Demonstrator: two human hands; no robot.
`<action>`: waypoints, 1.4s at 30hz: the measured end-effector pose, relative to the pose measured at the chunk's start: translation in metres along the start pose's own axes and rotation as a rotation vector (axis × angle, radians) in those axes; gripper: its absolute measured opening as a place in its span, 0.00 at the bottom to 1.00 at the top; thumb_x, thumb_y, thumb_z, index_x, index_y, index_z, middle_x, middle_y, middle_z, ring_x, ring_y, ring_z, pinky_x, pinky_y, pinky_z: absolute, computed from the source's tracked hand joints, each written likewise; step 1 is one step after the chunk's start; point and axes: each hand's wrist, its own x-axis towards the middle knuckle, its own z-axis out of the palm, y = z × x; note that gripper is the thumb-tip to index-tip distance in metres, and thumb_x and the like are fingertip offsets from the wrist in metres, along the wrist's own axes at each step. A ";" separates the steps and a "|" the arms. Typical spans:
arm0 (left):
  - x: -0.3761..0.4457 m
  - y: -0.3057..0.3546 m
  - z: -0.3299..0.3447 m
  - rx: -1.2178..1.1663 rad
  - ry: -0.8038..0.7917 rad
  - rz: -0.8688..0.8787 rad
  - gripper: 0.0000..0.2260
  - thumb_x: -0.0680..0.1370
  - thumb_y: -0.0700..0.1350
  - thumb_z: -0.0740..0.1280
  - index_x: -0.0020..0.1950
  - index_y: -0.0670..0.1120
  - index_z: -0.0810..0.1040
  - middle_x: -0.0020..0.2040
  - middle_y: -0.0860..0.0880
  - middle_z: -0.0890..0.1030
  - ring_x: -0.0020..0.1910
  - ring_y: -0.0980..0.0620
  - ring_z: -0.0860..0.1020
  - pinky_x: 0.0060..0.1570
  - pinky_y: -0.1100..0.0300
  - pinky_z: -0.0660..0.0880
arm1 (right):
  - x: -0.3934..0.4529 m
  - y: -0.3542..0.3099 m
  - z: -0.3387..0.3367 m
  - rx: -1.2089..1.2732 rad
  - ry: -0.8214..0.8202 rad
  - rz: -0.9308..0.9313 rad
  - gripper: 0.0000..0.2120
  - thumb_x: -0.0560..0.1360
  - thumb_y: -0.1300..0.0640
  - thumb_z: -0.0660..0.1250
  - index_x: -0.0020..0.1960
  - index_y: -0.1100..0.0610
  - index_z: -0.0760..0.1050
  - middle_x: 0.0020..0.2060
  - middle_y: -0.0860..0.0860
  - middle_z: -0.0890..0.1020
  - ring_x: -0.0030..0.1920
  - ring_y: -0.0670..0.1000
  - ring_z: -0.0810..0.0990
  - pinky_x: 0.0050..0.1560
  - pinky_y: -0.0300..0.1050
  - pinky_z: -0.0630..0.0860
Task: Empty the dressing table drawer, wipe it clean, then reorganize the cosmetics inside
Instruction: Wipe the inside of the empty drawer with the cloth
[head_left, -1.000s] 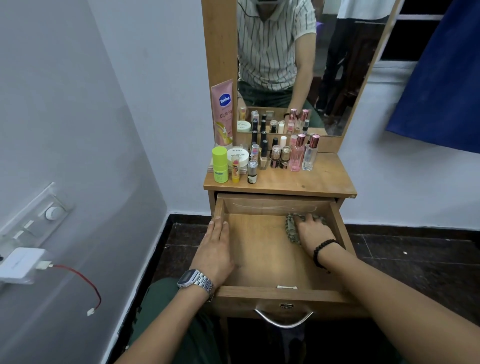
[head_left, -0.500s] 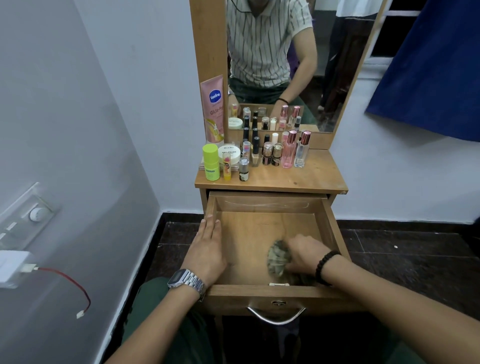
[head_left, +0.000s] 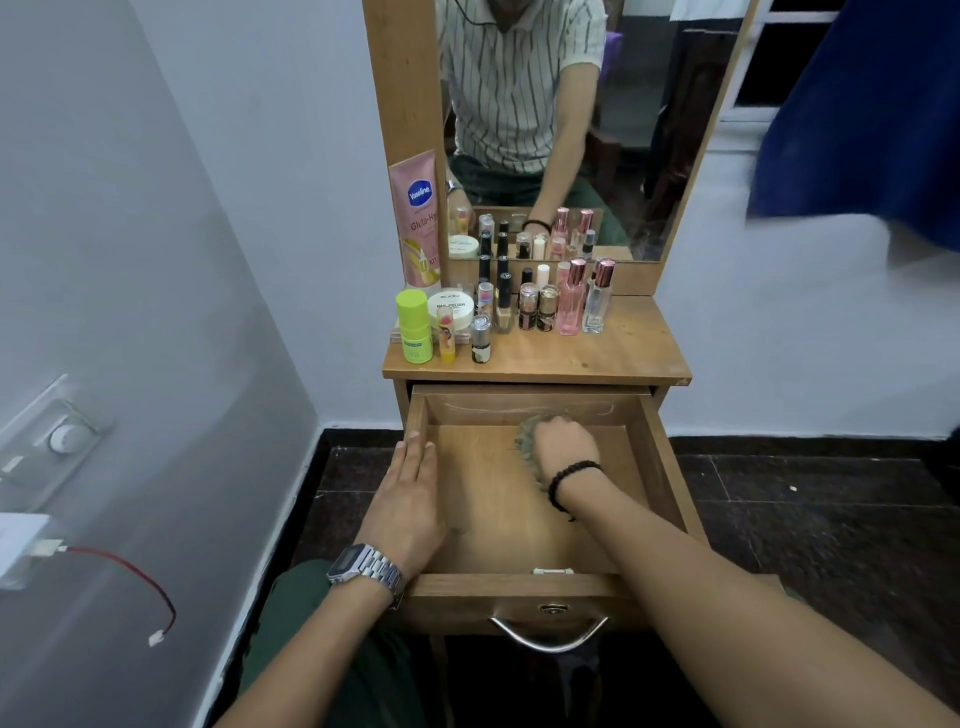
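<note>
The wooden drawer (head_left: 660, 467) of the dressing table is pulled out and holds nothing but my hand and a cloth. My right hand (head_left: 563, 447) grips a crumpled grey-green cloth (head_left: 524, 441) against the drawer floor near the back wall. My left hand (head_left: 410, 493) lies flat with straight fingers on the drawer's left rim. The cosmetics (head_left: 524, 306) stand in a group on the left half of the table top (head_left: 623, 348): a pink Vaseline tube (head_left: 418, 218), a lime-green stick (head_left: 414, 326), a white nail polish jar (head_left: 451, 306), small bottles and two perfume bottles (head_left: 584, 304).
A mirror (head_left: 571, 130) in a wooden frame rises behind the table top. A grey wall with a switch plate (head_left: 57, 436) and a charger with a red wire (head_left: 130, 582) is on the left. A blue curtain (head_left: 857, 119) hangs at right. Dark floor tiles (head_left: 805, 499) surround the table.
My right hand moved the cloth from the back right of the drawer to the front, then back to the rear middle. My left hand stayed on the left rim.
</note>
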 end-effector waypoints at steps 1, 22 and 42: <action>0.000 0.000 0.000 -0.001 0.003 -0.002 0.34 0.77 0.39 0.60 0.77 0.42 0.44 0.77 0.44 0.40 0.76 0.48 0.40 0.74 0.58 0.45 | 0.001 -0.006 0.002 0.000 0.014 -0.015 0.13 0.79 0.68 0.56 0.58 0.63 0.76 0.57 0.59 0.79 0.55 0.58 0.80 0.51 0.50 0.78; -0.002 0.001 -0.003 -0.013 -0.009 -0.010 0.34 0.77 0.40 0.61 0.77 0.41 0.44 0.78 0.44 0.40 0.76 0.48 0.40 0.75 0.57 0.47 | -0.008 0.053 0.017 0.497 -0.027 0.289 0.16 0.79 0.57 0.60 0.64 0.60 0.70 0.62 0.60 0.73 0.62 0.62 0.73 0.59 0.52 0.72; -0.001 0.001 -0.001 -0.003 -0.003 -0.008 0.35 0.77 0.41 0.62 0.77 0.42 0.44 0.77 0.44 0.40 0.76 0.49 0.40 0.75 0.56 0.50 | 0.009 0.031 0.026 1.596 0.304 0.814 0.22 0.78 0.59 0.63 0.70 0.58 0.64 0.61 0.60 0.76 0.59 0.62 0.77 0.59 0.55 0.75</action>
